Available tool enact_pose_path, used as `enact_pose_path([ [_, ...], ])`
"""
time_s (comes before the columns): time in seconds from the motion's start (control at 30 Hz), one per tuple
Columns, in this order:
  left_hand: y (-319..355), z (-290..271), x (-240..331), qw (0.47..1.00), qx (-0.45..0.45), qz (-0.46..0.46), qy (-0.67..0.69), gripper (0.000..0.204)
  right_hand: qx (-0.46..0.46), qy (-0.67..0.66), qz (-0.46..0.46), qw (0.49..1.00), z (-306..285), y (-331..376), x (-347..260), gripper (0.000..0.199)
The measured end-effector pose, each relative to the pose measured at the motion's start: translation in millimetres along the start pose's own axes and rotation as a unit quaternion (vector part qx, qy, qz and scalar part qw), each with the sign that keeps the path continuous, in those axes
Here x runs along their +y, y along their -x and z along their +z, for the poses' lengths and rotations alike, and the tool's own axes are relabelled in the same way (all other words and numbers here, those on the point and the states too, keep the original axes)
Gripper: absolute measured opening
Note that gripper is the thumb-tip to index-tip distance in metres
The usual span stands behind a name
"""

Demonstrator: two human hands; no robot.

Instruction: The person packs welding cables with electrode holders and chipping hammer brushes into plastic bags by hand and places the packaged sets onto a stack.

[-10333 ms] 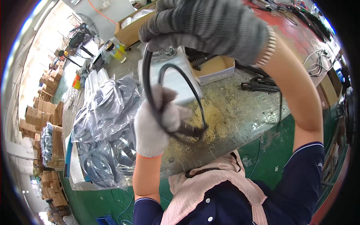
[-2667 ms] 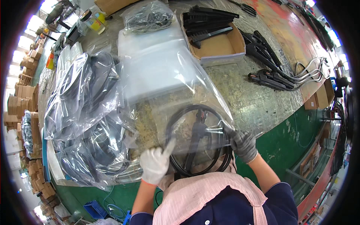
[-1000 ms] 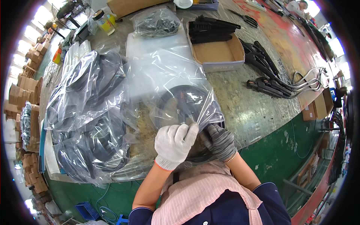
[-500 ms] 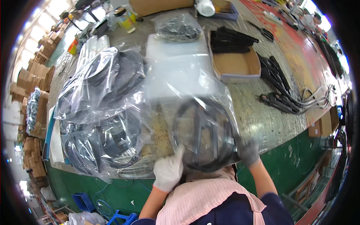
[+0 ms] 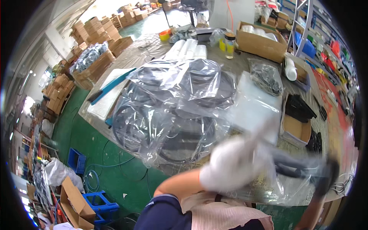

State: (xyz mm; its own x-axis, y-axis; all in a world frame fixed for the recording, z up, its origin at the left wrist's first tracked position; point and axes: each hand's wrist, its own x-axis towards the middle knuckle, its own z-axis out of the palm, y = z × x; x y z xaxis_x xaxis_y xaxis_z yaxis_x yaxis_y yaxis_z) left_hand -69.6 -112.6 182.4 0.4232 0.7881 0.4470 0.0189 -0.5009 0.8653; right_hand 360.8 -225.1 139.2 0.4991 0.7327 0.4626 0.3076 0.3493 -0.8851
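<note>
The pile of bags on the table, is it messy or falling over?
The clear bags of black coiled cable lie heaped crookedly, overlapping, some hanging past the table edge. Nothing looks spilled or broken. The hands are too blurred to judge.

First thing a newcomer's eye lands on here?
The blurred white-gloved left hand low in the centre, gripping a clear plastic bag with a coiled black cable inside; the dark-gloved right hand holds its far end. Behind them, a heap of clear bags of black cable coils covers the middle of the worn grey worktable.
</note>
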Motion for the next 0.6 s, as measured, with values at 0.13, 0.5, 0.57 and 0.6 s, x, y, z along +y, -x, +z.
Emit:
enact_pose_path([
  [0.13,-79.5,-88.5,-34.0,0.989,0.112,0.026,0.092,0.046,-0.259,0.117,-0.031,0.958,229.4,-126.2,-65.3,0.035],
  [0.5,-57.9,-205.4,33.7,0.842,0.331,0.092,-0.415,0.037,-0.389,-0.209,-0.317,0.839,437.5,-189.2,-15.3,0.038],
  [0.57,8.3,-231.8,-28.4,0.716,0.311,0.06,-0.623,0.03,-0.402,0.114,-0.354,0.837,412.3,-103.4,-34.9,0.045],
  [0.6,35.4,-230.8,-63.3,0.724,0.24,-0.031,-0.646,0.031,-0.431,0.197,-0.299,0.828,389.0,-82.0,-29.0,0.048],
])
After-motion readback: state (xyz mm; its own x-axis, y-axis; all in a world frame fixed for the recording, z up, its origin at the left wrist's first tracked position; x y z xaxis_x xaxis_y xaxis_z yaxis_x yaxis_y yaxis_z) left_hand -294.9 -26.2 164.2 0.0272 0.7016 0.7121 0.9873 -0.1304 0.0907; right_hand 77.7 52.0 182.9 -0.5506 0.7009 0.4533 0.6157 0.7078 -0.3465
